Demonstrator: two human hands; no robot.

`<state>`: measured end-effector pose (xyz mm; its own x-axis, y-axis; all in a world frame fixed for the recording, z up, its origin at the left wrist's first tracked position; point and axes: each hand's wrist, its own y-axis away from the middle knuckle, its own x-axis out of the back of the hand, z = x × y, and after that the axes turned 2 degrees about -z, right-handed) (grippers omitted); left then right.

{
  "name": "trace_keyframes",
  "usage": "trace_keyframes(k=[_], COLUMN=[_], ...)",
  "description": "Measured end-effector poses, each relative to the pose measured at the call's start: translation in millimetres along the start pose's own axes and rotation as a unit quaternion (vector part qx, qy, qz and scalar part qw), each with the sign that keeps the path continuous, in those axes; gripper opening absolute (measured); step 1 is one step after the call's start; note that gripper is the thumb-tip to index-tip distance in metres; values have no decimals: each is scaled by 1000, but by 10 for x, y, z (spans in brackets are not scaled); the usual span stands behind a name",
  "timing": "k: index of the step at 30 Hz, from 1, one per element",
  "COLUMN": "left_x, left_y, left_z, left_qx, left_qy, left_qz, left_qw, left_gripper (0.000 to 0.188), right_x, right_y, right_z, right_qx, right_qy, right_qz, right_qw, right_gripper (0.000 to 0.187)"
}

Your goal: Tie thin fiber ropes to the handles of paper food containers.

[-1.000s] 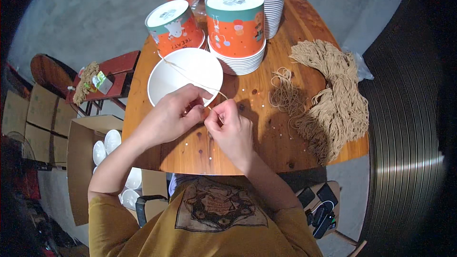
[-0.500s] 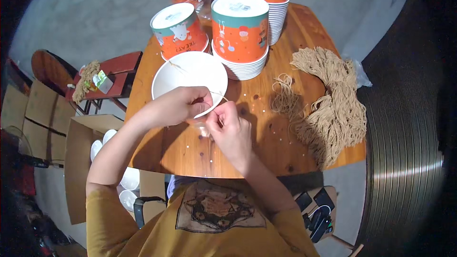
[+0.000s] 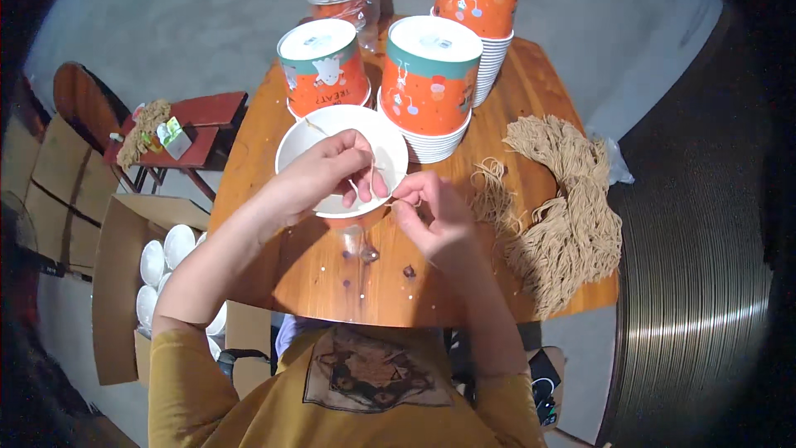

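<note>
A round bucket (image 3: 286, 153), white inside and orange outside, stands on the table with its mouth up. Over its near rim, my left hand (image 3: 336, 168) pinches a thin beige cord (image 3: 372, 178) between thumb and forefinger; the other fingers curl loosely. Just right of the rim, my right hand (image 3: 431, 209) is closed in a pinch on a short end of cord. Another strand of cord (image 3: 315, 126) crosses the far left rim of the bucket.
Behind stand upside-down stacks of orange and green paper buckets (image 3: 431, 87). At right lies a big bundle of beige cord (image 3: 564, 216) beside a small loose tangle (image 3: 491, 191). A cardboard box (image 3: 120, 282) with white buckets sits on the floor at left; a red bench (image 3: 199, 129) is beyond.
My hands have moved apart, the right one going right. The left hand's fingers have loosened over the bucket. The whole view has shifted slightly.
</note>
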<state>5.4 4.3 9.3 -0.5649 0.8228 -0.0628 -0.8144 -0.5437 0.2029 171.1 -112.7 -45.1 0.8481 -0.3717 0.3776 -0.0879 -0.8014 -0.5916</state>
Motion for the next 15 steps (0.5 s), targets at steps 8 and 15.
trace_keyframes(k=[8,15], left_x=[-11,25], left_y=[-73,-111], left_z=[-97,-137], left_qx=[-34,-18], left_qy=[-12,-31], left_qz=[-74,-49], left_qw=[997,998], left_gripper=[17,22], right_x=[276,304], right_y=[-413,-536], right_z=[-142,-63], right_qx=[-140,-75], right_qy=[-129,-159], right_qz=[-156,-202], right_qw=[969,963], right_gripper=[9,9])
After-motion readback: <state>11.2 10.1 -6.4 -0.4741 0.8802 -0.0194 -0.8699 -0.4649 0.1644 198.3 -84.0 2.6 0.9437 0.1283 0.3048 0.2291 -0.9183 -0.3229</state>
